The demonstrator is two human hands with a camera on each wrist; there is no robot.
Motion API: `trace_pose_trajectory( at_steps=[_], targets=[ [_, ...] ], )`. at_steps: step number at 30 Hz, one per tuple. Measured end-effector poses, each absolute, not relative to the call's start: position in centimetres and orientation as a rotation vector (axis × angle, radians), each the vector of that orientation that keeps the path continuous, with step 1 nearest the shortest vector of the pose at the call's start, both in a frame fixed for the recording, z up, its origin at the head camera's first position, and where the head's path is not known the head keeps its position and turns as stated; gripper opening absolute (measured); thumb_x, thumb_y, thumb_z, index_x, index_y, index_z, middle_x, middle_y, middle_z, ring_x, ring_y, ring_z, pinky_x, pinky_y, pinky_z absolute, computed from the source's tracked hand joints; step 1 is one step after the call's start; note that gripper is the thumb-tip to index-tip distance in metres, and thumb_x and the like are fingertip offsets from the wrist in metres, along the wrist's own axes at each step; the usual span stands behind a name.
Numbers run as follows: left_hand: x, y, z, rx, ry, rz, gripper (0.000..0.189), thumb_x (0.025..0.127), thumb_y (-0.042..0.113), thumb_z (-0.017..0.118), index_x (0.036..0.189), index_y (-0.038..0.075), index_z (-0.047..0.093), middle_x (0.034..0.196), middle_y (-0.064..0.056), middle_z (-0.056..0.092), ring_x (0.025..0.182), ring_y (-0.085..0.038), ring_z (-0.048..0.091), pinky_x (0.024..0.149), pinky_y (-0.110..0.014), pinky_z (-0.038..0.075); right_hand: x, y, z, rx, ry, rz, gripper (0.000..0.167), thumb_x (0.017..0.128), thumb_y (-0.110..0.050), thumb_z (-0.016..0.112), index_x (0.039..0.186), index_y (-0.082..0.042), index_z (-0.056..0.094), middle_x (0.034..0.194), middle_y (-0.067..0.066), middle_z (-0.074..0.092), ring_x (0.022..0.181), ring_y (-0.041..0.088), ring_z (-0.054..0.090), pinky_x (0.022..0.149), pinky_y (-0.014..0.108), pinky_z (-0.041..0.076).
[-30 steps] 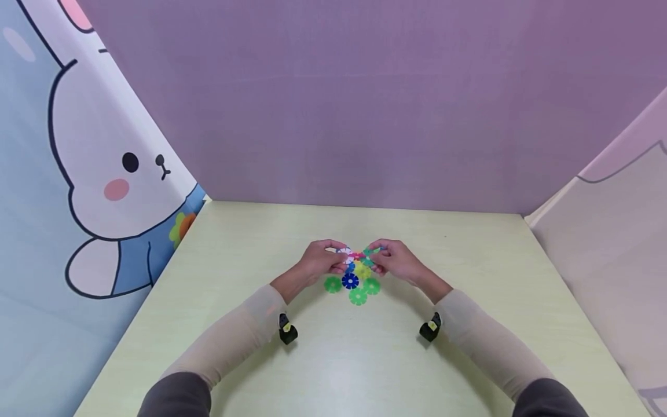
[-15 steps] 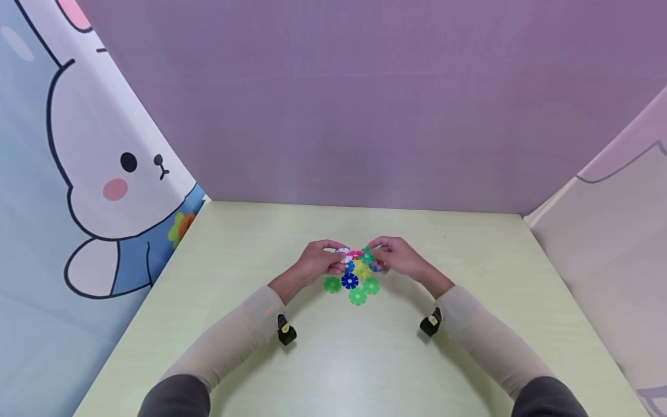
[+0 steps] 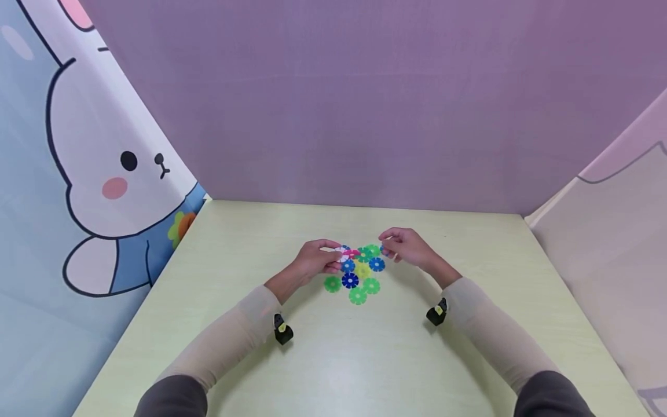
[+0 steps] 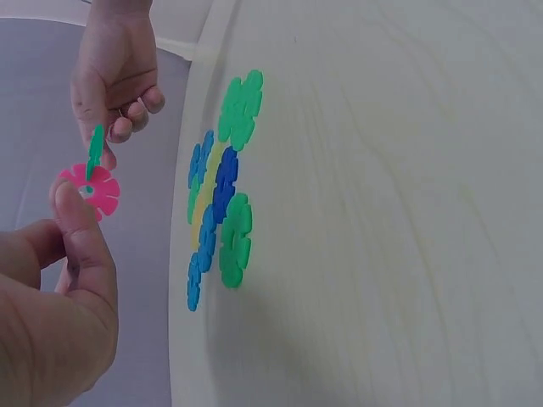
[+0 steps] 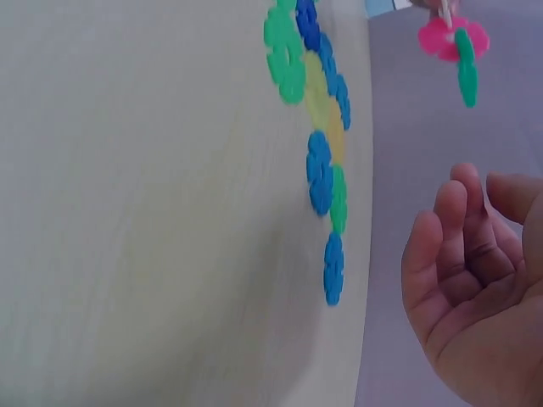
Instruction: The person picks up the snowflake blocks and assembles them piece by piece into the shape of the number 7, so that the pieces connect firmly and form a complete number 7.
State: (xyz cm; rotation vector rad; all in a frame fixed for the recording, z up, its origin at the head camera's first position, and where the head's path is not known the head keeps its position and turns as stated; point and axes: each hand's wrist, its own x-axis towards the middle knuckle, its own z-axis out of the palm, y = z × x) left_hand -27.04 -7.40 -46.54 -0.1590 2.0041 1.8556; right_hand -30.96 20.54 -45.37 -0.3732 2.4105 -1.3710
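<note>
Left hand point(image 3: 315, 259) pinches a white round notched plastic disc point(image 3: 341, 253); just right of that hand, a pink round notched plastic disc point(image 3: 352, 255), then a green round notched plastic disc point(image 5: 468, 75) set crosswise. Row's long axis runs from left hand toward right hand point(image 3: 409, 247); left is nearer. Right hand: thumb and fingertips apart, nothing held. Head view merges row with loose coloured notched plastic discs point(image 3: 350, 281) on the worktop point(image 3: 339, 359); right wrist view shows it raised, with a gap before right hand.

The left hand point(image 3: 315, 257) pinches, thumb point(image 4: 85, 246) against fingertips; near it, rightward, the right hand point(image 3: 410, 247) hangs with fingers point(image 5: 424, 242) loosely curled.
</note>
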Motion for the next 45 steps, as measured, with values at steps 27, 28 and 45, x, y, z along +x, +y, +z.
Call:
trace_pose_trajectory(
  at_steps=[27, 28, 45],
  targets=[
    [-27.1, -7.5, -46.5, -0.190, 1.992, 1.851, 0.035, 0.097, 0.015, 0.071, 0.130, 0.006, 0.063, 0.080, -0.008, 0.073, 0.066, -0.013, 0.071, 0.067, -0.025, 0.062, -34.1, 22.6, -48.6, -0.388, 2.697, -0.852, 0.040, 0.099, -0.023, 0.067, 0.134, -0.005, 0.062, 0.105, 0.013, 0.068, 0.088, 0.022, 0.059, 0.077, 0.031, 0.051],
    [-27.1, -7.5, -46.5, -0.195, 1.989, 1.854, 0.035, 0.097, 0.015, 0.071, 0.129, 0.006, 0.063, 0.081, -0.008, 0.074, 0.066, -0.013, 0.071, 0.067, -0.025, 0.062, -34.1, 22.6, -48.7, -0.391, 2.695, -0.855, 0.040, 0.099, -0.022, 0.067, 0.134, -0.005, 0.061, 0.106, 0.013, 0.068, 0.089, 0.023, 0.059, 0.078, 0.032, 0.052],
    [-27.3, -7.7, -46.4, -0.218, 1.980, 1.851, 0.033, 0.096, 0.014, 0.071, 0.128, 0.008, 0.065, 0.084, -0.009, 0.075, 0.079, -0.021, 0.076, 0.071, -0.027, 0.062, -34.5, 22.3, -49.0, -0.383, 2.717, -0.798, 0.035, 0.098, -0.020, 0.068, 0.131, -0.010, 0.063, 0.114, 0.014, 0.067, 0.100, 0.027, 0.059, 0.092, 0.045, 0.053]
  ],
)
